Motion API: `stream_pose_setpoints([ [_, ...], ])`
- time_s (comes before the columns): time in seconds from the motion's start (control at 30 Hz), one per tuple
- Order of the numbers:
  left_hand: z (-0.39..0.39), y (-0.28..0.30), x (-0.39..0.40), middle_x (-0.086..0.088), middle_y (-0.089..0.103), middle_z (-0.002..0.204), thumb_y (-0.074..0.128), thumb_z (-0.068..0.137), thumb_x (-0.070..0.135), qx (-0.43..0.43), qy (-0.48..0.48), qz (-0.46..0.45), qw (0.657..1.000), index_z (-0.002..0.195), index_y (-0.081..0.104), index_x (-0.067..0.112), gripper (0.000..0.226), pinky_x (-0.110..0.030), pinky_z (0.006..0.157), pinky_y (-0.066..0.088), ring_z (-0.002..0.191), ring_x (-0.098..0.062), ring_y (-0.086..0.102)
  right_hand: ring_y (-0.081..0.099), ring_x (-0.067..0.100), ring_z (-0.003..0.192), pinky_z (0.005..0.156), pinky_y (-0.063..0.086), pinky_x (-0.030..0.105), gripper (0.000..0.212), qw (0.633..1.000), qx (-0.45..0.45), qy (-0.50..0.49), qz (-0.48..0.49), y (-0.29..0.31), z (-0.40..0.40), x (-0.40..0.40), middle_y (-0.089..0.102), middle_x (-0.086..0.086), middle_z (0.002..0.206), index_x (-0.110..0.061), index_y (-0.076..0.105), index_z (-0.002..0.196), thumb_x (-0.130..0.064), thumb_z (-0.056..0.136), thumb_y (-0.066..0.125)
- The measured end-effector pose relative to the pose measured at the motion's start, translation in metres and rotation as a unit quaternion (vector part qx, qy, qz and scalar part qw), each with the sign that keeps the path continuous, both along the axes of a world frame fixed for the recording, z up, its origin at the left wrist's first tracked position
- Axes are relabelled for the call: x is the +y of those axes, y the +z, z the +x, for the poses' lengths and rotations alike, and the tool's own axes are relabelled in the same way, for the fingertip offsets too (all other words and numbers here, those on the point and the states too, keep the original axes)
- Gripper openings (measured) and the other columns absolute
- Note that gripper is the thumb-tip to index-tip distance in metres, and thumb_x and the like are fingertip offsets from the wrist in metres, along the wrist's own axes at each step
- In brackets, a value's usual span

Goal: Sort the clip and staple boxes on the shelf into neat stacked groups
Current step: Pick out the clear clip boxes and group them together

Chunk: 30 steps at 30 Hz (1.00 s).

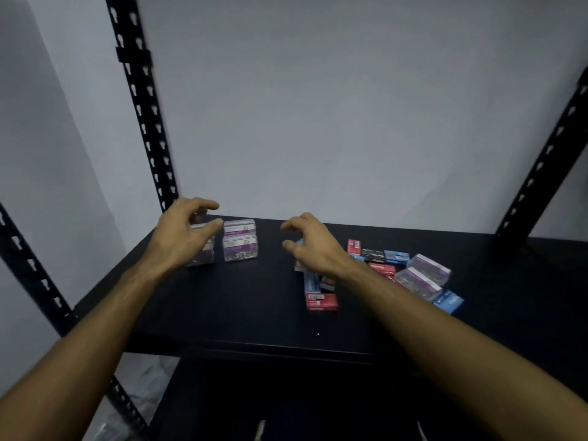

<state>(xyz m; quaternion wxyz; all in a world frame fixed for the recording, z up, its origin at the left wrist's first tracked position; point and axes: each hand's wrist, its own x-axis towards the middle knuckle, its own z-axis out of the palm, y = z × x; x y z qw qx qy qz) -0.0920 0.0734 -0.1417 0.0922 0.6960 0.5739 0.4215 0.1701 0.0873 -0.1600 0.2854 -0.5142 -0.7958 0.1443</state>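
— Left hand point(184, 233) is curled loosely over the near clear clip-box stack point(202, 249); whether it grips or only hovers, I can't tell.

— And the right hand point(313, 246)?

— Fingers bent, holding nothing, hanging just left of the mixed pile point(375, 268) of red, blue and black staple boxes on the shelf point(254, 307).

— Much done?

— Two clear stacks stand well left of that pile, the second stack point(240, 240) looking tidy. Two clear clip boxes point(423, 275) lie tilted on the pile's right side, unsorted.

— Labels?

— Too blurred to read.
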Motion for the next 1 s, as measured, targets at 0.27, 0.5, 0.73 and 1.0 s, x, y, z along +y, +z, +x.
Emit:
stream_pose_setpoints([
  [0.27,0.113,-0.006,0.012,0.003,0.066,0.097,0.070,0.088,0.025,-0.049,-0.137,-0.053,0.988,0.108,0.068,0.028,0.020,-0.024,0.076,0.052,0.087,-0.011,0.063,0.055,0.014,0.107,0.096,0.048,0.035,0.026,0.997,-0.010,-0.081,0.009,0.017,0.088,-0.033,0.056,0.000,0.117,-0.019,0.065,0.117,-0.028,0.093,0.061],
  [0.5,0.211,-0.021,0.014,0.007,0.069,0.098,0.069,0.089,0.028,-0.043,-0.243,-0.112,0.963,0.109,0.069,0.026,0.020,-0.019,0.075,0.050,0.092,-0.007,0.063,0.055,0.012,0.106,0.096,0.048,0.036,0.024,0.986,0.007,-0.169,-0.007,0.011,0.167,-0.056,0.057,-0.002,0.116,-0.019,0.066,0.115,-0.028,0.093,0.062],
  [0.73,0.280,-0.031,0.010,0.009,0.066,0.098,0.067,0.089,0.034,0.007,-0.297,-0.163,0.941,0.115,0.068,0.025,0.027,-0.019,0.073,0.048,0.089,-0.006,0.063,0.056,0.014,0.106,0.092,0.047,0.031,0.025,0.966,0.002,-0.254,-0.049,-0.009,0.227,-0.067,0.055,-0.002,0.113,-0.021,0.066,0.113,-0.031,0.091,0.064],
  [1.0,0.308,-0.043,0.010,0.006,0.064,0.097,0.070,0.087,0.039,0.094,-0.332,-0.203,0.916,0.129,0.059,0.019,0.048,-0.020,0.070,0.046,0.086,-0.007,0.062,0.056,0.009,0.094,0.073,0.044,0.021,0.048,0.955,0.019,-0.273,-0.113,-0.025,0.250,-0.073,0.055,-0.002,0.111,-0.014,0.061,0.126,-0.045,0.090,0.065],
])
